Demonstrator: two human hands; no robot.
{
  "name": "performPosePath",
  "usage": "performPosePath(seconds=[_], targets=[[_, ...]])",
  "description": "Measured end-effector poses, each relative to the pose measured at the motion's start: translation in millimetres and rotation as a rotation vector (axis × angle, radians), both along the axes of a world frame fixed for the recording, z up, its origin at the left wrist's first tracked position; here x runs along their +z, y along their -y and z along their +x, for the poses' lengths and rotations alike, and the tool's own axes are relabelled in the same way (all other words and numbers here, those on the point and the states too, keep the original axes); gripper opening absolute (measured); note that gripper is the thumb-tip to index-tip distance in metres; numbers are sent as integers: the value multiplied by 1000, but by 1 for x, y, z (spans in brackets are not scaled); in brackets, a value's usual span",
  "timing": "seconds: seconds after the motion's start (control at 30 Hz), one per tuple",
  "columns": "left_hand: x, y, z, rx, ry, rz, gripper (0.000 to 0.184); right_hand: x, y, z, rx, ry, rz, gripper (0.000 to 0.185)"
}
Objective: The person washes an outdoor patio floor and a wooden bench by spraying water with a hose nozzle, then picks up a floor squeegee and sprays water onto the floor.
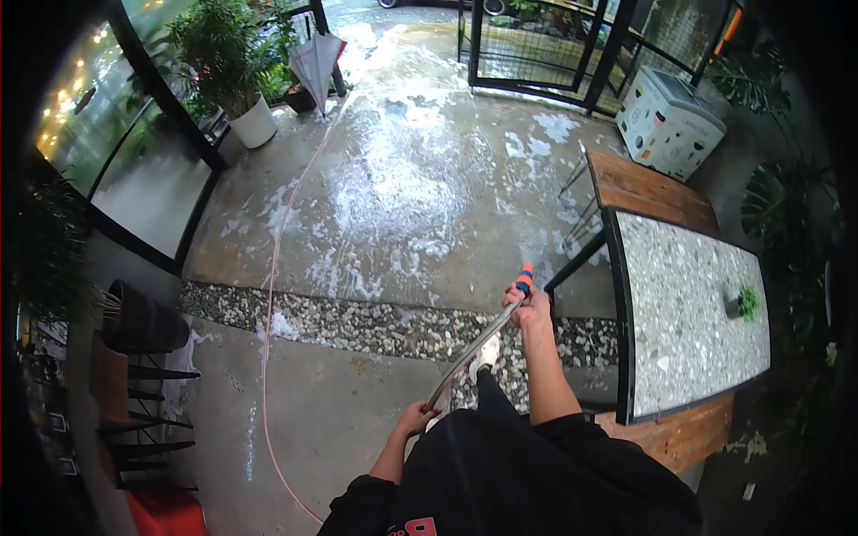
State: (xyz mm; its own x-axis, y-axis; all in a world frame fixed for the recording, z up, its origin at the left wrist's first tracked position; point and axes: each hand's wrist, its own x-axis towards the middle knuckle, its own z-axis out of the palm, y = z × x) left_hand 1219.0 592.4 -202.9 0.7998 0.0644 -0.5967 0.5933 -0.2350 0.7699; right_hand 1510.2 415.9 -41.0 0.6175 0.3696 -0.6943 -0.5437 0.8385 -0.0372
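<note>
My right hand [533,308] is closed around an orange and blue hose nozzle [525,279], held out in front of me and pointed at the wet floor. From the nozzle a grey hose [469,356] runs back down toward my body. Lower down, my left hand [414,418] is wrapped round that hose near my waist. A faint spray shows just beyond the nozzle tip. White foam [402,179] covers much of the concrete floor [234,228] ahead.
A stone-topped table [688,308] with wooden benches stands close on my right. A pebble strip [375,329] crosses the floor. A thin pink hose [271,295] trails along the left. Farther off are a potted plant [253,125], an umbrella [315,67] and a white chest [666,125].
</note>
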Motion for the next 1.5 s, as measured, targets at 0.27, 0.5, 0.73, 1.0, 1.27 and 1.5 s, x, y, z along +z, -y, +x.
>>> performPosePath(seconds=[0.27,0.5,0.73,1.0,1.27,1.5], targets=[[59,-28,139,452,-130,601,36,11,-26,144,44,-119,53,27],[105,-45,287,700,277,1094,35,9,15,278,-117,-154,124,27],[175,-51,440,723,659,1122,39,25,71,358,-286,-20,39,18],[222,-23,645,428,1002,953,35,14,159,451,-527,54,8,13],[254,-34,865,160,1199,800,34,1,161,561,-783,22,123,13],[267,-17,989,-5,1235,612,35,23,161,627,-1011,78,159,15]])
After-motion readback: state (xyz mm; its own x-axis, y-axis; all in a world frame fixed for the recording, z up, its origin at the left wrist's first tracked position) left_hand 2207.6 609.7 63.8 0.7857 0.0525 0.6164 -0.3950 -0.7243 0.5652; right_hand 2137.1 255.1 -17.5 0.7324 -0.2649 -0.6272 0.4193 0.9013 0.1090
